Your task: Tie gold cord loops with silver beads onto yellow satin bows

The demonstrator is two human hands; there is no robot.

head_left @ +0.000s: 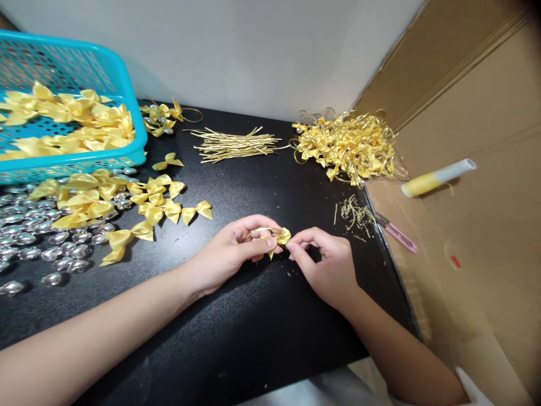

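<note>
A yellow ribbon bow (283, 235) with a loop of gold cord is pinched between the thumb and fingers of my left hand (249, 242), above the black table. From the right, my right hand (323, 259) meets the bow's edge with thumb and forefinger pressed together; whatever lies between those fingertips is too small to make out. Loose yellow bows (163, 206) lie left of my hands, some on top of silver beads (63, 251). Beyond my hands is a bundle of gold cords (236, 145). A heap of bows with gold loops (349, 146) sits at the back right.
A turquoise basket (135, 113) with more bows stands at the back left, a few looped bows (163, 118) beside it. Cord clippings (357, 214) and a pink-handled cutter (399, 234) lie at the right edge. Cardboard (477, 124) rises there, near a yellow-and-white tube (439, 177).
</note>
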